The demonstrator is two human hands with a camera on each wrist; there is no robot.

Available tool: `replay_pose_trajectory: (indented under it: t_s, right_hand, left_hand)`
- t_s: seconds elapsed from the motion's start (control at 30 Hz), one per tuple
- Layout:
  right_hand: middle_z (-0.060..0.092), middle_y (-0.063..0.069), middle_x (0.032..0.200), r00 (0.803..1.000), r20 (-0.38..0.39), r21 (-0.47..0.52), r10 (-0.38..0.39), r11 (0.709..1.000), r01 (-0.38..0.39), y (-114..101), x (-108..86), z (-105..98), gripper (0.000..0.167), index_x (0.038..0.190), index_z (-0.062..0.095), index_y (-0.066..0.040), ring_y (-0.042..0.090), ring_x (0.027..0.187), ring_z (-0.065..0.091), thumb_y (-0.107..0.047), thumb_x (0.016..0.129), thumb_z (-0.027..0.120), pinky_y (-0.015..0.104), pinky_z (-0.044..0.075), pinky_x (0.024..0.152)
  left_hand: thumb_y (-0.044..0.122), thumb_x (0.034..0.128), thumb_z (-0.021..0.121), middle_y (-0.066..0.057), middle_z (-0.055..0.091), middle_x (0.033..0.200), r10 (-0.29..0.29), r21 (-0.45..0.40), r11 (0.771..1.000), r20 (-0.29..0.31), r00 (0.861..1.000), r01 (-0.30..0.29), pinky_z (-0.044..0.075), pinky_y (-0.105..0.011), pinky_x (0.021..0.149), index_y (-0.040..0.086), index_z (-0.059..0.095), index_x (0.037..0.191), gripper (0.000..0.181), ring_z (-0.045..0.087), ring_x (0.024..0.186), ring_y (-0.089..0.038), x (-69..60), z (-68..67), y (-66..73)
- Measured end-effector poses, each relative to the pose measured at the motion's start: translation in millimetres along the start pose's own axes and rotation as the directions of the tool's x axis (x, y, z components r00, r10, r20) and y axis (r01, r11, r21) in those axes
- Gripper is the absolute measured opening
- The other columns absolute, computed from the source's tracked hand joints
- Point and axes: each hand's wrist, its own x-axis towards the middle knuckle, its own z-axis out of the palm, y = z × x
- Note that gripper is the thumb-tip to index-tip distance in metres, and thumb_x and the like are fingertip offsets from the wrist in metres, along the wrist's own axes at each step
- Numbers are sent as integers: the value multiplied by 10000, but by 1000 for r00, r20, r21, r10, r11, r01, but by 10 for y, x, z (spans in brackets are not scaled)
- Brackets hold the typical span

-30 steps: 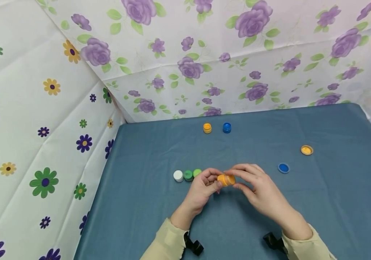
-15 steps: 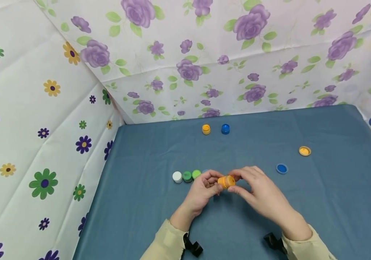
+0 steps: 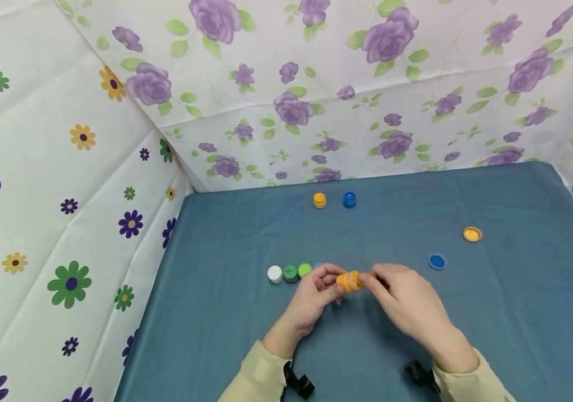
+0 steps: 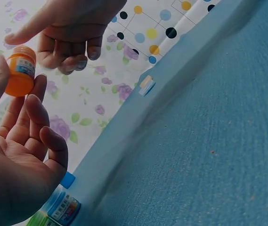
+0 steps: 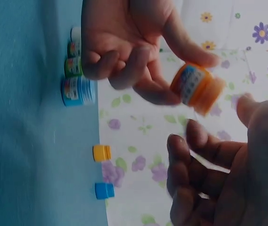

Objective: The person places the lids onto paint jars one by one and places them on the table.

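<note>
Above the tabletop [image 3: 206,335], left to right: left hand [image 3: 309,298] pinching the tilted, uncapped orange jar [image 3: 348,282]; right hand [image 3: 412,301] at its mouth, seemingly empty, fingers now loosely curled in from their wider spread, leaving the left apparently sole support; blue lid [image 3: 437,261]; yellow lid [image 3: 472,234].

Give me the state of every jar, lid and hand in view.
Orange jar, held tilted; open or closed unclear.
Left hand, pinching the orange jar.
Right hand, fingers bent, close to the orange jar.
Yellow jar, upright, uncapped.
Blue jar, upright, uncapped.
Yellow lid, lying flat.
Blue lid, lying flat.
White jar, upright.
Dark green jar, upright.
Light green jar, upright.
Light blue jar, upright.
</note>
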Motion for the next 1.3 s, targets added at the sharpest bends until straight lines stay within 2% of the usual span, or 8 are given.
replay_pose_trajectory:
  t_s: [0.1, 0.2, 0.43, 0.57, 0.73, 0.9, 1.17, 1.3]
  right_hand:
    - [644, -105, 1015, 997, -18, 32, -79, 996, 80, 52, -14, -31, 304, 1268, 722, -263, 107, 868, 605, -479, 1062, 664, 355, 523, 697]
    - [648, -76, 1229, 980, -34, 34, -198, 979, 200, 100, -19, -40, 517, 1479, 622, -273, 142, 1024, 644, -356, 997, 790, 372, 561, 770]
    - [650, -48, 1289, 934, -81, -22, -348, 937, 347, 147, -15, -9, 569, 1463, 654, -260, 166, 1130, 644, -163, 939, 853, 401, 584, 861]
    - [682, -53, 1230, 936, -77, -63, -344, 939, 339, 132, -10, -9, 464, 1366, 702, -217, 155, 1084, 638, -199, 930, 861, 398, 575, 851]
    - [653, -97, 1016, 967, -28, -102, -253, 963, 249, 83, -1, 20, 203, 1102, 685, -240, 87, 898, 543, -394, 1004, 774, 351, 505, 735]
    - [499, -153, 792, 983, 11, -103, -182, 978, 182, 53, 3, 69, 322, 846, 550, -300, 88, 759, 434, -510, 1074, 636, 313, 394, 653]
    - [658, -78, 1066, 984, -20, -76, -178, 981, 176, 35, -2, 93, 306, 1233, 695, -228, 133, 940, 597, -478, 1057, 672, 388, 530, 768]
    - [613, -79, 912, 981, -43, -139, -188, 974, 180, 14, 11, 140, 229, 994, 681, -215, 112, 810, 515, -427, 1079, 658, 346, 468, 688]
  left_hand:
    - [498, 999, 700, 66, 735, 1038, 12, 1, 1000, -9, 1000, -12, 505, -260, 734, -39, 600, 1308, 628, 569, 758, -120, 13, 0, 2]
    - [520, 1010, 672, 78, 726, 1015, 11, -4, 1000, -14, 1000, -11, 506, -255, 728, -46, 596, 1323, 652, 561, 723, -105, 19, -6, -8]
    - [544, 998, 678, 83, 723, 982, -5, -3, 1000, 12, 1000, 5, 489, -276, 739, -59, 598, 1349, 702, 539, 723, -137, 13, -19, -36]
    - [536, 990, 698, 101, 734, 972, -13, 19, 1000, 24, 1000, 12, 483, -299, 736, -111, 597, 1375, 759, 545, 741, -134, 14, -19, -34]
    - [509, 950, 772, 56, 759, 1075, -4, 39, 999, 17, 1000, 3, 506, -290, 721, -107, 634, 1342, 743, 607, 822, -151, 11, 1, -13]
    - [491, 923, 808, 48, 757, 1084, -5, 37, 999, 9, 1000, 4, 520, -276, 719, -99, 643, 1325, 733, 646, 863, -174, 3, 10, -9]
    - [458, 986, 757, 58, 750, 1041, -23, 65, 998, 25, 999, 21, 511, -290, 733, -87, 651, 1318, 646, 602, 830, -175, 0, 19, 15]
    - [288, 973, 813, -6, 779, 1058, 6, 55, 998, 31, 1000, -7, 571, -266, 762, -112, 662, 1279, 526, 690, 860, -118, -21, 42, 17]
